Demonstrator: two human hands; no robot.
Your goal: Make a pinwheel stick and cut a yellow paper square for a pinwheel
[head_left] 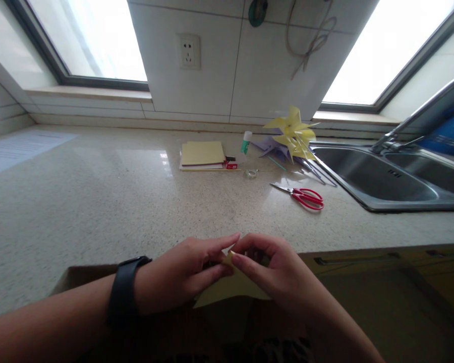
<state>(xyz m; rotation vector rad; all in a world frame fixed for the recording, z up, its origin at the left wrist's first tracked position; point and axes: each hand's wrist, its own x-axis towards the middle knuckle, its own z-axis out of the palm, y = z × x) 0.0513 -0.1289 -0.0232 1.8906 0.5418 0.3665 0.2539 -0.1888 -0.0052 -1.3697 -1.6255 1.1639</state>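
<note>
A sheet of yellow paper [229, 290] is held between both hands at the front edge of the counter. My left hand [196, 264], with a dark watch on its wrist, pinches the paper from the left, index finger stretched along the top. From the other side my right hand [267, 259] grips it, thumb and index finger closed on a small raised bit of the sheet. The fingers hide much of the upper part of the paper. Red-handled scissors [306, 198] lie beyond my right hand, blades pointing left.
Farther back are a stack of yellow paper [202, 153], a small red box [231, 165], a glue stick [245, 142] and a roll of clear tape [251, 173]. Yellow and purple paper pinwheels [293, 131] lie beside the steel sink [363, 201]. Printed sheets [22, 148] rest at the far left.
</note>
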